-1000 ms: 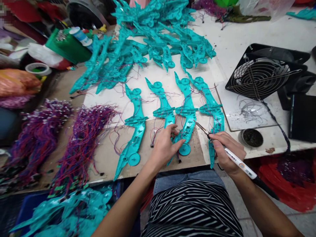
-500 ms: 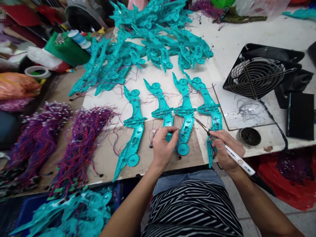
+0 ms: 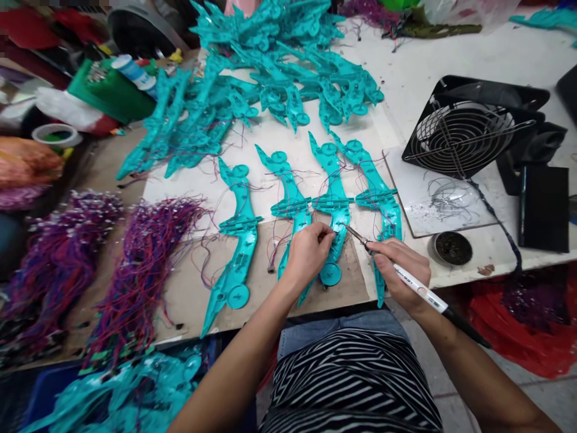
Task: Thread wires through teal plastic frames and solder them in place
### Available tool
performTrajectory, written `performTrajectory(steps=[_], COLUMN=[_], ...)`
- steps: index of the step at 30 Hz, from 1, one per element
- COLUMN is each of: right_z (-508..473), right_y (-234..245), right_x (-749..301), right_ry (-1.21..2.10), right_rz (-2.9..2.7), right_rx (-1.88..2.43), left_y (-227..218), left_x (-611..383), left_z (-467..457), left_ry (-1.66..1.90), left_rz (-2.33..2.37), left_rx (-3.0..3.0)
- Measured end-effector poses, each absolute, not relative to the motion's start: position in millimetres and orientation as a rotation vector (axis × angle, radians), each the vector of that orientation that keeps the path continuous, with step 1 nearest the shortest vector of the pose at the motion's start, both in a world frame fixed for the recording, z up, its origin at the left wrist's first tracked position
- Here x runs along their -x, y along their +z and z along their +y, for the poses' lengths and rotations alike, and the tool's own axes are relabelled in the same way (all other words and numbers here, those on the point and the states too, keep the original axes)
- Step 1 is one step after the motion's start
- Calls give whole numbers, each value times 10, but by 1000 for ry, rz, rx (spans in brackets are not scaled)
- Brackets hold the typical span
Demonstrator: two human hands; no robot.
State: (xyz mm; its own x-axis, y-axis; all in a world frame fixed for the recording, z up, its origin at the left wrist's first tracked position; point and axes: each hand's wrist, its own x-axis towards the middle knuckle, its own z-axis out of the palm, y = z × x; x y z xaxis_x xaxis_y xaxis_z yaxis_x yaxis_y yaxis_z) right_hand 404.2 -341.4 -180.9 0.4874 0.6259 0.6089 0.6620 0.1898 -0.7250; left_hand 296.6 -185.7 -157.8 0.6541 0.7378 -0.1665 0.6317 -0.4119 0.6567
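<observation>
My right hand [image 3: 399,267] grips a white-handled soldering iron [image 3: 419,288], its tip pointing left at the middle of a teal plastic part [image 3: 332,171]. My left hand [image 3: 309,252] is closed in a pinch over that same part, close to the iron's tip. Whatever lies between its fingertips is too small to make out. A second teal part [image 3: 288,180] runs partly beneath my left hand. Another teal part [image 3: 376,174] lies to the right, partly behind my right hand, and one more [image 3: 243,207] is at the left. Thin red and purple wires trail from these parts.
Bundles of purple and red wires [image 3: 139,270] lie at the left. A pile of teal parts [image 3: 270,36] covers the back. At the right stand a black fan [image 3: 460,132], a white board [image 3: 424,210] with solder wire, and a small round tin [image 3: 451,248].
The soldering iron has moved left, bringing its tip onto the third teal part. My left hand has shifted right over that part, still pinched. The view has drifted slightly.
</observation>
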Motion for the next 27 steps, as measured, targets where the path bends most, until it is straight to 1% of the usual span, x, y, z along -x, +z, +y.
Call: performTrajectory(steps=[6,14,27], right_z=[-3389,-3364,-3380], right_y=[-1786,-1781,-1792], right_x=[-4031,-4038,-4051], right_ry=[-39,-32,12], right_rz=[-1174,-1198,-1221], right_rx=[1508,1520,1507], left_y=[-1588,-1672,-1673], left_x=[-3041,-3056,-3056], left_z=[-1817,-1786,-1785], left_ry=[130,182,156], left_rz=[1041,1007,1013], left_rx=[-2248,-2217,-2210])
